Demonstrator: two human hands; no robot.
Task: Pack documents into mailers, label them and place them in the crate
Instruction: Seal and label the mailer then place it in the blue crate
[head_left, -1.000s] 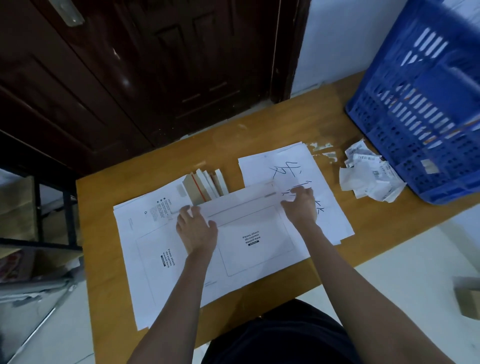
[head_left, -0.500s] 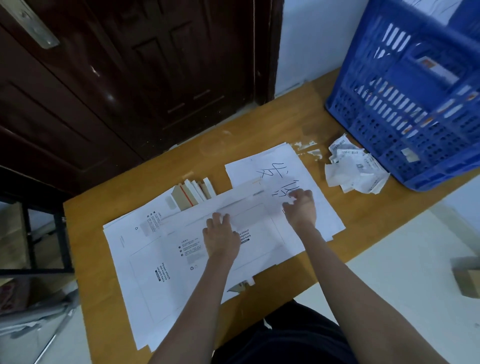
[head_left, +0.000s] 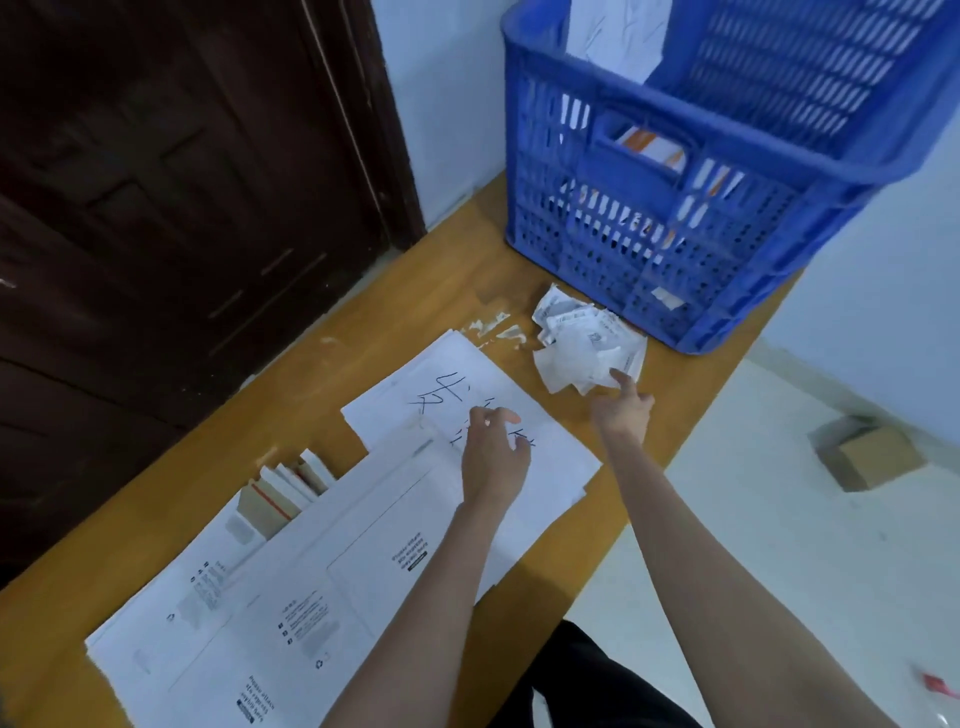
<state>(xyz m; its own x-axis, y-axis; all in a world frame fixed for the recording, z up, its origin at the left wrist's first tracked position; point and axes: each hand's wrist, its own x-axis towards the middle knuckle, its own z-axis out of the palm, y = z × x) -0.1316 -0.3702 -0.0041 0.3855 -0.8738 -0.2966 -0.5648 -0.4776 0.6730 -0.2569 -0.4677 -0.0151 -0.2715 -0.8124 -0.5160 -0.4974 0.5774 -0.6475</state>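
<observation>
Mailer (head_left: 395, 525) white, flat | left grip (head_left: 493, 457) loose | right grip (head_left: 623, 410) released, touching labels (head_left: 587, 348)

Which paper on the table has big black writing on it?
The white sheet lying under the left hand, nearest the blue crate. It has large handwritten black strokes; the mailers beside it carry only small print.

Dim, bluish, even light; soft motion blur; wide-angle bending at edges.
</observation>
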